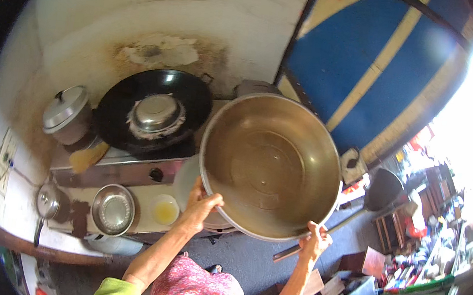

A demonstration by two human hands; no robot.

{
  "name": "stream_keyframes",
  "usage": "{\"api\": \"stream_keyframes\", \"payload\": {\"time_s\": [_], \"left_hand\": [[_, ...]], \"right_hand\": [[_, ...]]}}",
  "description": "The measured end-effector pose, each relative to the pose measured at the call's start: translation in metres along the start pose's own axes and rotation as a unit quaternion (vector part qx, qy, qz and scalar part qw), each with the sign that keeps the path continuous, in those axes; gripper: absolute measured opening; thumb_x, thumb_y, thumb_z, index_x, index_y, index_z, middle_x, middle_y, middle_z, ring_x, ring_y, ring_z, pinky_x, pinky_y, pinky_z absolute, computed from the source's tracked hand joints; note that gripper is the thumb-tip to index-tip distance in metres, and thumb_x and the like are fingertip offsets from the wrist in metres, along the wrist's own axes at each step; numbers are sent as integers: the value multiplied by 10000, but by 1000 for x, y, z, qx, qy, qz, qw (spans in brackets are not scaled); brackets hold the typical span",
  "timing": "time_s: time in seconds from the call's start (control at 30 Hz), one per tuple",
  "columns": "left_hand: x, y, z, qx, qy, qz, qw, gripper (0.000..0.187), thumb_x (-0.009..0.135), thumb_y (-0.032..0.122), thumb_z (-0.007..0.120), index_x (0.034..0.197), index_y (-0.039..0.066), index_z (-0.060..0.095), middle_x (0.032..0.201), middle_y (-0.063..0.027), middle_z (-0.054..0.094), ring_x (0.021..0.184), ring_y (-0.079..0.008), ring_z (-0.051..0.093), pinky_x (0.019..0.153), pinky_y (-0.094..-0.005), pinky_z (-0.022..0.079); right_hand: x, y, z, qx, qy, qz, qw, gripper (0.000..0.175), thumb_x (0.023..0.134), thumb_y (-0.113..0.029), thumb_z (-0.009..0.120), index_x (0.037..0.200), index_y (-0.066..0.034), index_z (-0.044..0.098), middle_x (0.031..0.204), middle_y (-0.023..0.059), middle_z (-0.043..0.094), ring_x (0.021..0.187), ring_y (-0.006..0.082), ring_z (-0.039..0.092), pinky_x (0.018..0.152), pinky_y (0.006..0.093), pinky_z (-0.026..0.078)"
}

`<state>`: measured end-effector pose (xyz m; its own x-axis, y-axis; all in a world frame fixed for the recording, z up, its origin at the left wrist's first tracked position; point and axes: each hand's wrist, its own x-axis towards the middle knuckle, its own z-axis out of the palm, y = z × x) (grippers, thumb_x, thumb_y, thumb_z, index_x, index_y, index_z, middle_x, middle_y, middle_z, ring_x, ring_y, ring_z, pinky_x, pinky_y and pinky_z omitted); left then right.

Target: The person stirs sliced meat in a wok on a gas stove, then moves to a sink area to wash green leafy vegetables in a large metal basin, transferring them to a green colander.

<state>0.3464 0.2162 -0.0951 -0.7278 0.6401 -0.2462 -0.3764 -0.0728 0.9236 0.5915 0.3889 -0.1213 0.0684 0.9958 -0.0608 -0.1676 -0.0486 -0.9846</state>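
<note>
My left hand (202, 206) grips the rim of a large, wide metal basin (269, 164) at its lower left. On the lower right of the same rim is my right hand (315, 238). The basin is tilted so that its bare inside faces me, and it hides part of the counter behind it. A long-handled ladle (383, 189) runs past my right hand; its handle crosses there, and whether my fingers hold it too I cannot tell. Left of the basin, a black wok (114, 100) on the stove contains an upturned metal bowl (158, 111) with pale food around it.
A lidded pot (66, 110) stands left of the wok. Along the counter's front are a small lidded saucepan (48, 201), a metal bowl (113, 210) and a small bowl of yellow liquid (165, 210). Cardboard boxes (365, 261) and clutter crowd the right, beside a blue panel (348, 73).
</note>
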Motion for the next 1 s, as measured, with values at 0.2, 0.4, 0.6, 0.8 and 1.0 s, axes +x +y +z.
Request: {"api": "stream_keyframes", "payload": {"time_s": [0.2, 0.4, 0.6, 0.8, 1.0], "left_hand": [[-16, 17, -7, -21, -38, 24, 999, 567, 738, 12, 637, 1277, 62, 471, 922, -53, 604, 767, -130, 608, 675, -287, 524], [-59, 53, -41, -77, -154, 272, 947, 773, 850, 141, 705, 1496, 14, 299, 1292, -139, 565, 1085, -197, 612, 929, -349, 512], [-41, 50, -87, -266, -165, 157, 937, 566, 960, 327, 613, 1385, -4, 437, 1332, -108, 558, 1172, -223, 564, 1030, -379, 443], [-62, 31, -135, -146, -18, 152, 977, 541, 960, 331, 613, 1355, -2, 454, 1304, -119, 568, 1148, -234, 573, 1007, -385, 448], [-105, 23, -204, 65, 194, 140, 969, 516, 960, 334, 613, 1326, -1, 470, 1275, -131, 578, 1124, -245, 581, 983, -391, 453]], "right_hand": [[-13, -21, -4, 19, -37, 32, 999, 282, 758, -47, 731, 651, -102, 475, 540, -24, 431, 349, 62, 343, 308, 233, 271], [-58, -72, 3, 102, -4, 0, 995, 332, 760, -37, 727, 821, -98, 406, 653, 39, 524, 366, 104, 406, 323, 248, 330], [-103, -110, 33, 109, -125, 23, 986, 220, 756, -28, 669, 870, -47, 481, 668, 52, 555, 384, 106, 420, 340, 246, 325], [-138, -100, 91, -56, -344, 114, 930, 83, 824, -64, 633, 856, 5, 666, 586, -22, 535, 373, 78, 422, 338, 240, 306], [-132, -95, 181, -167, -593, 60, 785, 743, 988, -638, 402, 1084, 64, 626, 505, -32, 413, 404, 59, 362, 383, 228, 263]]}}
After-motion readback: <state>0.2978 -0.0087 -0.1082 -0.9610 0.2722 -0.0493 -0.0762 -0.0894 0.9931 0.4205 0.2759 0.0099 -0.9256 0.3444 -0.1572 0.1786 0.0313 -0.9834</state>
